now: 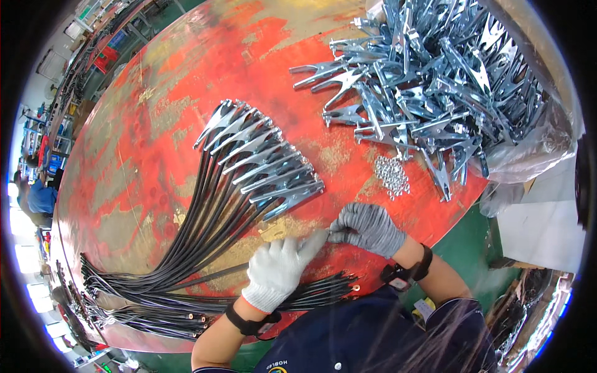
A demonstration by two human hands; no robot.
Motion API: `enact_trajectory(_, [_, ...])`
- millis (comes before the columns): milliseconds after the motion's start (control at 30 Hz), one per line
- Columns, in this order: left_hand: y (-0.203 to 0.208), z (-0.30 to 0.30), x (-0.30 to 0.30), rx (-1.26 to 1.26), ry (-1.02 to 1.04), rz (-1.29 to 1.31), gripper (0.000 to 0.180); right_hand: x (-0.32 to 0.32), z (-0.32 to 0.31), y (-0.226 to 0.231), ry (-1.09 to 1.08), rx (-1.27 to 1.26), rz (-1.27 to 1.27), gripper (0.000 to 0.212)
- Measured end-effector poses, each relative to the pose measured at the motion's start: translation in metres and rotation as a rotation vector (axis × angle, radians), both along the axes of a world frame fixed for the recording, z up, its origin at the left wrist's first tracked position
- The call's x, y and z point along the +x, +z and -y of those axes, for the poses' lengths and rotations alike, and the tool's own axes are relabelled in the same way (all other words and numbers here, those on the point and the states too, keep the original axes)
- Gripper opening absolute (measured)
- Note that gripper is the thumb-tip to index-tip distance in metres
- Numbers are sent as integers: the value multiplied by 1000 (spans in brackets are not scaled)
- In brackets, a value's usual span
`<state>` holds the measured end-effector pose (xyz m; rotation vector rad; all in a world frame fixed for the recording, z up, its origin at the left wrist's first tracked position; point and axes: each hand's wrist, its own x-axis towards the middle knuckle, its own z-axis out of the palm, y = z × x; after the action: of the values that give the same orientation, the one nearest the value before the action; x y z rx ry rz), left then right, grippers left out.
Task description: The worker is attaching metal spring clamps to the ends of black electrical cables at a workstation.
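Note:
My left hand [274,273], in a white knit glove, is closed in front of me. A black cable [231,270] runs into it from the left. My right hand [367,229], in a grey glove, has its fingertips pinched together against the left fingertips; whatever is between them is too small or hidden. Beyond the left hand lies a fanned row of metal spring clamps [261,155], joined to black cables [199,205]. Past my right hand is a small pile of shiny nuts or rings [392,176]. Loose cables with copper-coloured end lugs [355,288] lie beneath my left wrist.
A big heap of loose metal clamps [435,87] covers the far right of the worn red table [149,137], spilling from a clear plastic bag [535,149]. A white box [535,233] stands off the right edge. Another person [41,196] is at the far left, near shelves.

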<state>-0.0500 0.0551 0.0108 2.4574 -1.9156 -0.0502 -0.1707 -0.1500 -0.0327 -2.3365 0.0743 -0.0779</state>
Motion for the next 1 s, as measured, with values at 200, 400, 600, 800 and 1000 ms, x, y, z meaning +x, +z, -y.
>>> enact_trajectory(200, [2, 0, 2, 19, -5, -29, 54, -6, -6, 13, -40, 8, 16, 54])
enact_trajectory(400, [1, -1, 3, 29, 3, 15, 55, -27, 1, 17, -7, 202, -197, 55])
enact_trajectory(600, [-1, 6, 3, 32, -4, 9, 55, -34, 8, 25, -61, 341, -194, 48])
enact_trajectory(800, [6, 9, 4, 81, 4, 10, 53, -54, 13, 12, -17, 275, -55, 28])
enact_trajectory(1000, [26, 37, 48, -54, -11, 151, 28, -46, -9, 26, -79, 277, -228, 33])
